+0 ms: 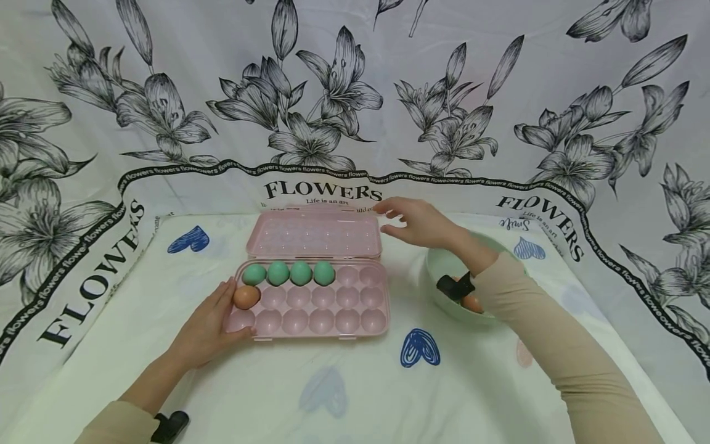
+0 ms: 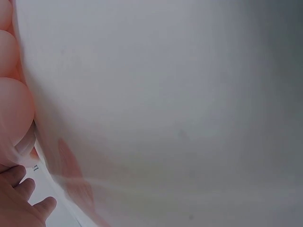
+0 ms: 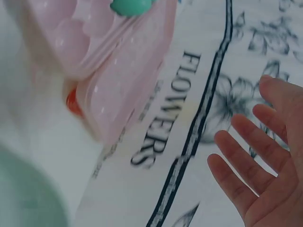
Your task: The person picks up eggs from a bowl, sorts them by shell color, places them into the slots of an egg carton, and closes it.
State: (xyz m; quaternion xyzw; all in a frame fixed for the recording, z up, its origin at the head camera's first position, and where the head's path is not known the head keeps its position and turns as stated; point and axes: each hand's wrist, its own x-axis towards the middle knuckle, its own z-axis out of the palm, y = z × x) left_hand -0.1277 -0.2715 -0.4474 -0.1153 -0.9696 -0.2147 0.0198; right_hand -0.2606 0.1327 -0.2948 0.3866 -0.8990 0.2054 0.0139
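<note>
A pink egg carton [image 1: 310,330] lies with its lid [image 1: 313,237] folded back. Several green eggs [image 1: 301,273] fill the left part of its back row, and one brown egg [image 1: 246,297] sits at the left of the middle row. At the carton's left end my left hand [image 1: 208,324] grips the corner, thumb along the front edge and fingers along the side. My right hand [image 1: 418,223], holding nothing, is raised between the lid and a pale green bowl [image 1: 438,271]. Its fingers are spread and loosely bent in the right wrist view. Brown eggs [image 1: 473,302] show in the bowl, partly hidden by the right arm.
A white cloth with printed hearts [image 1: 420,347] covers the table. Behind it hangs a fabric printed with black flowers [image 1: 310,142] and lettering. Black straps [image 1: 456,287] circle the wrists. The bowl stands to the right of the carton.
</note>
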